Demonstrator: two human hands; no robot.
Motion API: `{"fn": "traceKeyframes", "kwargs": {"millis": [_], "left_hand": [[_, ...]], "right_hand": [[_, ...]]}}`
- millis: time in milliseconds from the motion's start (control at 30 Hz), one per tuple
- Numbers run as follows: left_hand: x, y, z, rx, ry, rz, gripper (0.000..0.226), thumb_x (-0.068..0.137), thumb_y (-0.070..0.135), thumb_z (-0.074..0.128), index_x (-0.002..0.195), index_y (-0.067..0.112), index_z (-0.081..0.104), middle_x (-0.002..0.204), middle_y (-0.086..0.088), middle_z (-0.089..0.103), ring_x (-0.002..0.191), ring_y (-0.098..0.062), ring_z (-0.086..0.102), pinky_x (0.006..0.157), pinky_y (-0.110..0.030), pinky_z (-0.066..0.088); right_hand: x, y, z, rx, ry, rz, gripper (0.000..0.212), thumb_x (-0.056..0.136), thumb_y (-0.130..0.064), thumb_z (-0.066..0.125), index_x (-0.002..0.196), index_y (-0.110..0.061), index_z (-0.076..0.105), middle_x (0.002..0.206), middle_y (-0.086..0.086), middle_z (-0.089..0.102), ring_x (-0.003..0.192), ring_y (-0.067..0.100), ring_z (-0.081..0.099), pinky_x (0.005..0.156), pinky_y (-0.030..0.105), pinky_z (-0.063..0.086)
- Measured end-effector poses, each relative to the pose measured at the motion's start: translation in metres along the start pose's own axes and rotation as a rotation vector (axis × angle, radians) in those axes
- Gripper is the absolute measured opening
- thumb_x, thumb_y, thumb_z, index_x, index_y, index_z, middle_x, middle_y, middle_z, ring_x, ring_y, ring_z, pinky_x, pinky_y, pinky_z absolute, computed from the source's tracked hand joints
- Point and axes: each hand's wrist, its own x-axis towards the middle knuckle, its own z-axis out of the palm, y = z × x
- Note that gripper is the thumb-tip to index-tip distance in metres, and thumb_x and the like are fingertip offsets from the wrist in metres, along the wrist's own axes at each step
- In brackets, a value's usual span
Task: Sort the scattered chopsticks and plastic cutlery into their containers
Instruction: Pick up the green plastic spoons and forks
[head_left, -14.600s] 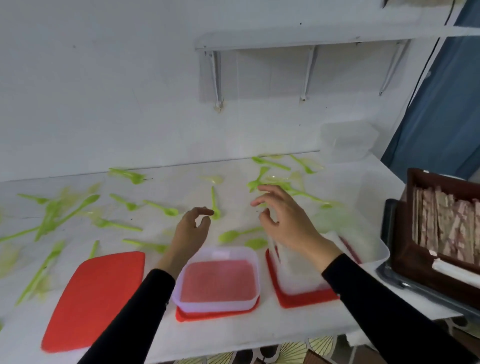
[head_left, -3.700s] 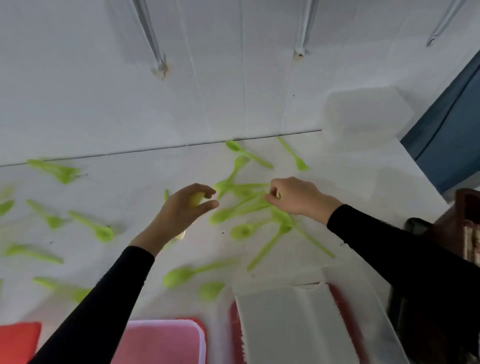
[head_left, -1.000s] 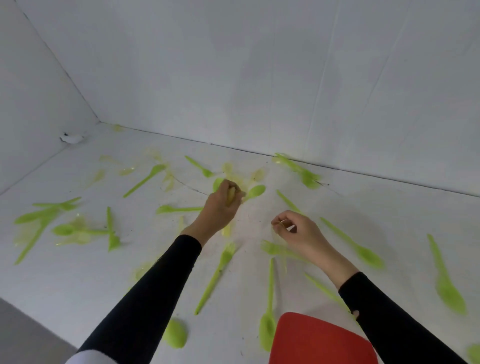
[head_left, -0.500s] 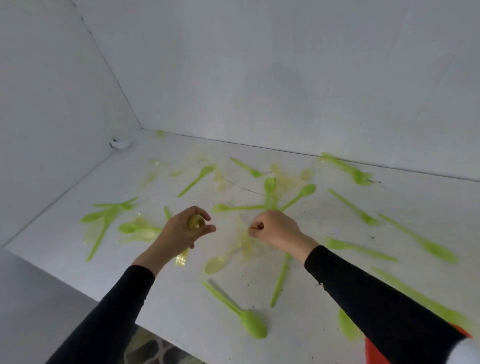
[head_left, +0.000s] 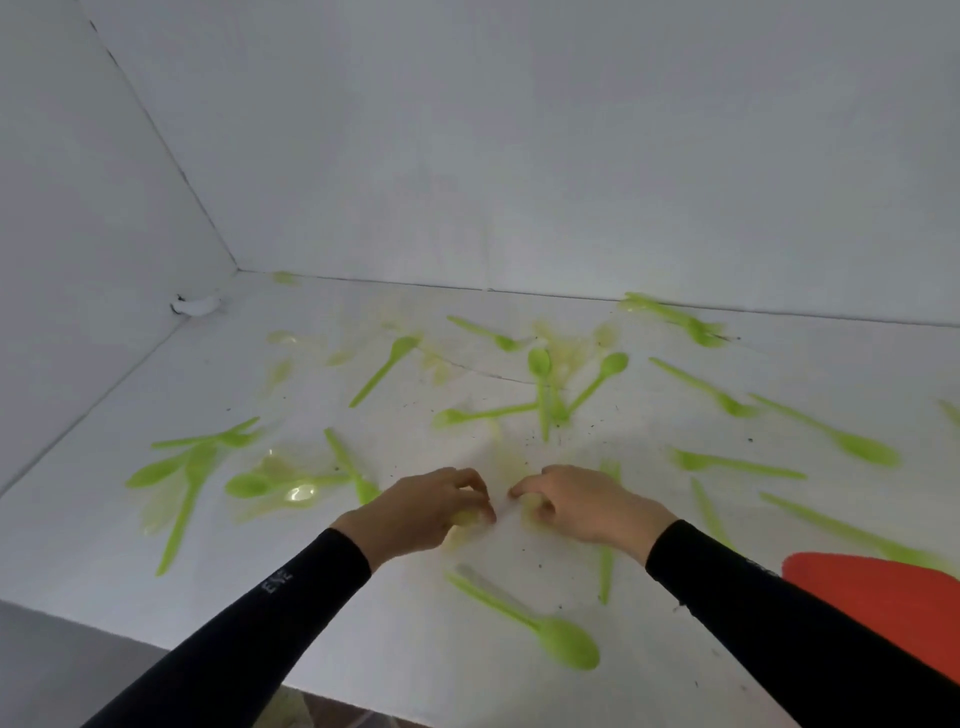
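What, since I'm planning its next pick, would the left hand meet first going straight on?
Probably the right hand: the left hand, gripping cutlery, points at its fingertips, almost touching; depth is unclear.

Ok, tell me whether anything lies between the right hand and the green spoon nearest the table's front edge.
Nothing visible does. Only bare table with dark specks separates the right hand from the green spoon. Another green utensil lies beside that path, partly under the wrist. The left hand grips a pale yellow utensil.
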Motion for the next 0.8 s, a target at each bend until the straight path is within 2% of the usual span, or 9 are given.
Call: {"fn": "traceKeyframes", "kwargs": {"millis": [167,233,333,400,467,567,667,733,800], "left_hand": [[0.006,-0.012,-0.002,0.011,0.044,-0.025,0.015,0.095,0.034,0.059,0.109,0.033,0.064,0.119,0.016,0.052,0.112,-0.003,0.045,0.074,-0.023,0.039],[0.008,-0.017,-0.005,-0.048,0.056,-0.079,0.017,0.093,0.043,0.060,0.104,0.030,0.062,0.109,0.015,0.057,0.105,-0.005,0.048,0.078,-0.027,0.044],[0.008,-0.023,-0.013,-0.264,0.167,-0.159,0.011,0.094,0.034,0.062,0.100,0.027,0.057,0.092,0.008,0.067,0.085,-0.010,0.060,0.075,-0.030,0.048],[0.007,-0.024,-0.021,-0.423,0.249,-0.189,0.011,0.095,0.022,0.061,0.102,0.028,0.054,0.086,0.012,0.072,0.073,0.000,0.062,0.068,-0.022,0.048],[0.005,-0.025,-0.030,-0.533,0.287,-0.188,0.025,0.095,0.012,0.059,0.110,0.031,0.054,0.090,0.018,0.072,0.075,0.003,0.064,0.067,-0.018,0.050],[0.007,-0.024,-0.040,-0.678,0.271,-0.166,0.047,0.093,0.001,0.051,0.123,0.036,0.057,0.110,0.011,0.067,0.086,-0.007,0.069,0.077,-0.028,0.057],[0.014,-0.017,-0.046,-0.787,0.232,-0.177,0.061,0.085,-0.006,0.044,0.121,0.040,0.061,0.112,0.005,0.063,0.074,-0.011,0.065,0.062,-0.028,0.057],[0.020,-0.011,-0.049,-0.775,0.225,-0.173,0.055,0.085,-0.003,0.046,0.113,0.040,0.064,0.107,0.003,0.063,0.068,-0.010,0.058,0.057,-0.028,0.056],[0.028,-0.007,-0.049,-0.746,0.223,-0.161,0.031,0.090,0.008,0.057,0.104,0.036,0.065,0.101,0.000,0.064,0.067,-0.010,0.057,0.053,-0.029,0.056]], "right_hand": [[-0.006,0.002,0.002,-0.016,0.084,0.080,0.028,0.100,-0.029,0.049,0.127,-0.032,0.055,0.107,0.000,0.049,0.109,0.024,0.055,0.086,0.034,0.044],[-0.007,0.005,-0.002,-0.001,0.126,0.098,0.023,0.098,-0.031,0.054,0.120,-0.029,0.059,0.101,-0.003,0.044,0.103,0.019,0.051,0.082,0.032,0.043],[-0.008,0.011,-0.010,0.067,0.217,0.116,0.020,0.092,-0.038,0.064,0.108,-0.026,0.064,0.101,-0.006,0.041,0.099,0.011,0.039,0.080,0.030,0.039],[-0.009,0.014,-0.015,0.191,0.278,0.100,0.018,0.090,-0.039,0.066,0.100,-0.025,0.063,0.102,-0.007,0.046,0.101,0.011,0.042,0.081,0.028,0.040],[-0.010,0.015,-0.019,0.412,0.325,0.085,0.013,0.092,-0.037,0.064,0.095,-0.026,0.058,0.105,-0.007,0.055,0.097,0.015,0.053,0.083,0.028,0.045],[-0.011,0.013,-0.025,0.708,0.358,0.096,0.006,0.097,-0.026,0.057,0.098,-0.026,0.051,0.110,-0.005,0.064,0.091,0.021,0.064,0.083,0.038,0.053],[-0.014,0.012,-0.032,0.862,0.332,0.069,0.015,0.100,-0.017,0.050,0.113,-0.026,0.050,0.105,-0.007,0.072,0.087,0.012,0.069,0.079,0.034,0.054],[-0.016,0.012,-0.036,0.896,0.328,0.047,0.021,0.101,-0.021,0.052,0.120,-0.029,0.053,0.098,-0.006,0.073,0.077,0.007,0.068,0.069,0.025,0.051],[-0.016,0.013,-0.039,0.924,0.342,0.056,0.023,0.099,-0.028,0.056,0.122,-0.028,0.056,0.092,-0.004,0.073,0.072,0.007,0.067,0.065,0.020,0.049]]}}
